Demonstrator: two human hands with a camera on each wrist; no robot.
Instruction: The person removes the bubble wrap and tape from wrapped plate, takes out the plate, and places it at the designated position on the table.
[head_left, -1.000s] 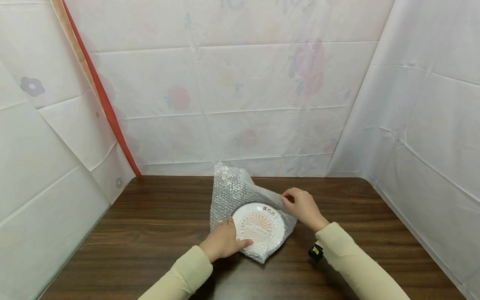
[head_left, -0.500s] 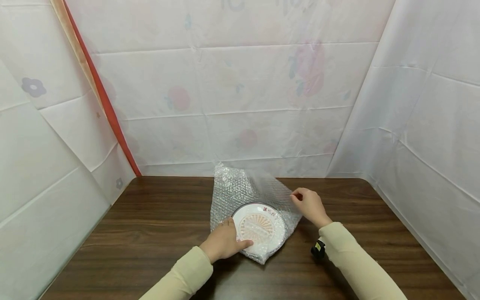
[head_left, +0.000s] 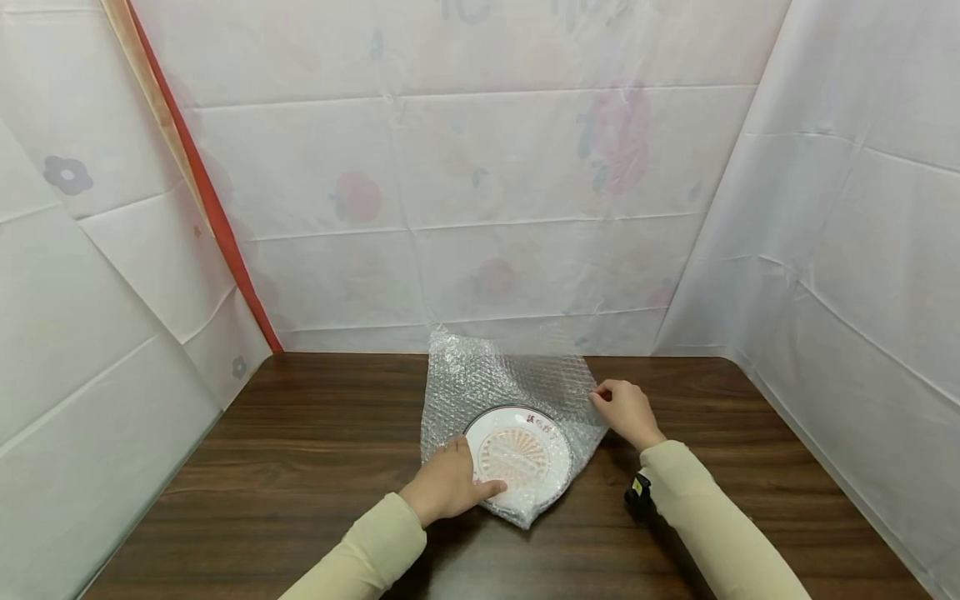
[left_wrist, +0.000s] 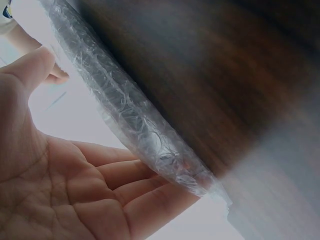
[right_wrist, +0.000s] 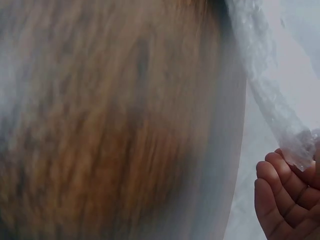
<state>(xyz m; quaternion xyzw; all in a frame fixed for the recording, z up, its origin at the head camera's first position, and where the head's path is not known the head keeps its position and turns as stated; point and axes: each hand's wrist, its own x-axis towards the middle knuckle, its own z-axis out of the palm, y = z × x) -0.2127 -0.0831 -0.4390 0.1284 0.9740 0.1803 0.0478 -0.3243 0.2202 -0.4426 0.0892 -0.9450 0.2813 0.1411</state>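
A white plate [head_left: 553, 454] with a dark rim line, an orange sunburst and red lettering lies on a sheet of bubble wrap [head_left: 461, 379]. Part of the wrap covers the plate's near edge, ending in a point. My left hand [head_left: 448, 482] rests at the plate's left side, thumb across the near, wrapped part. Its fairly straight fingers [left_wrist: 145, 200] touch the wrapped edge in the left wrist view. My right hand [head_left: 628, 414] pinches the wrap's right edge, raised beyond the plate. Curled fingers [right_wrist: 287, 192] meet the wrap in the right wrist view.
The dark wooden table [head_left: 322, 442] extends on both sides of the wrap. White printed cloth [head_left: 487, 167] hangs behind and at both sides, with a red strip [head_left: 217, 221] at the left corner. A small black device [head_left: 638, 492] sits under the right wrist.
My right hand has moved rightward with the wrap's edge, spreading the far flap out behind the plate. The left hand and the plate have stayed in place.
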